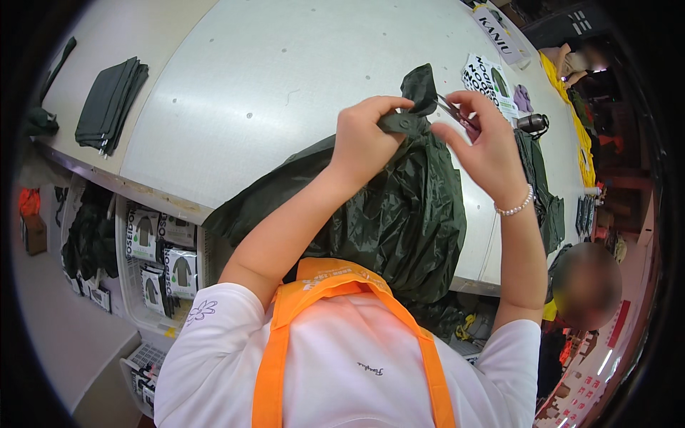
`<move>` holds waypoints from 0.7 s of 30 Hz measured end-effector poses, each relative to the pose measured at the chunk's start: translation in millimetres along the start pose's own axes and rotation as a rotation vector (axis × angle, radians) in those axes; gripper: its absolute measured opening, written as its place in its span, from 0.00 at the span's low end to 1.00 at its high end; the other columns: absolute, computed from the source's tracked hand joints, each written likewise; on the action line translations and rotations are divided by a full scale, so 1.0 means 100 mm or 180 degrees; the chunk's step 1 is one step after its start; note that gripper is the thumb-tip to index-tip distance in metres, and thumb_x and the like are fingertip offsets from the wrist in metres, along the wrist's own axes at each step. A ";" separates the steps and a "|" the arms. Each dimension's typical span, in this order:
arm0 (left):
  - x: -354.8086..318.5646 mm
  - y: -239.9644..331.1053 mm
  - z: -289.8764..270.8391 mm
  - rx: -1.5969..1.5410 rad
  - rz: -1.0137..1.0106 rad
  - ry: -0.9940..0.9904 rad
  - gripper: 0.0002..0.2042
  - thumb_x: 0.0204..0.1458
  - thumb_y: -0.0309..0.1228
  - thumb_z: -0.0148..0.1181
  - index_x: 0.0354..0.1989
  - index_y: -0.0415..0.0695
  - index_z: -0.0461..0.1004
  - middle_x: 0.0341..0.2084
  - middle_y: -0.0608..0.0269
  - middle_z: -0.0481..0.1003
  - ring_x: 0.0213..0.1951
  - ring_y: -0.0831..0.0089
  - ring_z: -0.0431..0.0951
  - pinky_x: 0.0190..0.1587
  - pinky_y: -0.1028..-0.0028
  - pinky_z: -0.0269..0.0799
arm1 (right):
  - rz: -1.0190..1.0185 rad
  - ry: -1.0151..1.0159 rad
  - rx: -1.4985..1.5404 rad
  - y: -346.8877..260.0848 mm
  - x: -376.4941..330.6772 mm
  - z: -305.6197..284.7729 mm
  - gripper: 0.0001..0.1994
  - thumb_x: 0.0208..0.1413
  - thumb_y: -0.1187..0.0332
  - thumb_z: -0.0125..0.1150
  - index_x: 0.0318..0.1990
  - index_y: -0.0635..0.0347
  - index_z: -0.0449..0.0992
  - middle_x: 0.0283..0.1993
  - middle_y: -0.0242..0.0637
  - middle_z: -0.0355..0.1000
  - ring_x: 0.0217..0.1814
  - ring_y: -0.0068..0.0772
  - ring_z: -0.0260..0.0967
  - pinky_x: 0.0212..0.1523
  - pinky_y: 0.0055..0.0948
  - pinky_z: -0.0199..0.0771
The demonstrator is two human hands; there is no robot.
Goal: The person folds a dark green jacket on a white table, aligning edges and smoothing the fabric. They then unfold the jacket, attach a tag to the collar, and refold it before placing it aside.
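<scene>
A dark green, shiny raincoat hangs over the near edge of the table, its upper end raised in front of me. My left hand pinches its edge near a round snap button. A loose flap of the same cloth stands up beyond the fingertips. In my right hand is a small pair of thread snips, closed in the fingers, with the blades pointing left at the flap. Whether the tips touch the cloth I cannot tell.
Folded dark green garments lie stacked at the far left of the table. Printed cards, a purple cloth and a dark bottle lie to the right. Below left stands a white basket of packed raincoats. Other people are at the right.
</scene>
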State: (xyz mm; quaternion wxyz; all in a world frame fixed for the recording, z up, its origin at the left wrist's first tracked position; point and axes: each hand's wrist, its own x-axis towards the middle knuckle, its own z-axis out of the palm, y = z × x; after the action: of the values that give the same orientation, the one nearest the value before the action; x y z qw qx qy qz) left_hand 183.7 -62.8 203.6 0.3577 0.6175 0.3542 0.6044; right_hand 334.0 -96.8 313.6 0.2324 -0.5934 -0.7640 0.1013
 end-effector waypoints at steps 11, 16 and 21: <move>0.14 -0.02 -0.11 -0.1132 -0.1589 -0.0677 0.07 0.45 0.21 0.59 0.33 0.34 0.78 0.26 0.64 0.78 0.30 0.80 0.74 0.35 0.80 0.68 | -0.0710 0.1040 0.0192 0.15 0.08 0.53 0.12 0.37 0.84 0.59 0.31 0.59 0.77 0.32 0.32 0.70 0.26 0.29 0.69 0.25 0.22 0.70; 0.14 -0.02 -0.09 -0.1772 -0.1901 -0.0454 0.05 0.48 0.22 0.59 0.32 0.35 0.78 0.27 0.65 0.77 0.31 0.81 0.74 0.36 0.81 0.68 | -0.0503 0.1722 0.1057 0.18 0.08 0.83 0.07 0.45 0.83 0.60 0.31 0.61 0.74 0.37 0.32 0.68 0.24 0.17 0.64 0.23 0.17 0.65; 0.11 0.03 -0.07 -0.2001 -0.2022 -0.0290 0.05 0.49 0.23 0.59 0.32 0.34 0.77 0.28 0.64 0.77 0.31 0.81 0.74 0.36 0.80 0.68 | 0.0096 0.1865 0.1627 0.15 0.03 0.99 0.08 0.51 0.78 0.59 0.39 0.64 0.69 0.43 0.36 0.63 0.27 0.18 0.62 0.28 0.17 0.64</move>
State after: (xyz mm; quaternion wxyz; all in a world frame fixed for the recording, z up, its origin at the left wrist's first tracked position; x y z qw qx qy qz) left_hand 176.7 -55.0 211.7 0.7110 0.3655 0.3092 0.5151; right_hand 299.5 -78.1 222.0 0.5796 -0.5312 -0.6066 0.1181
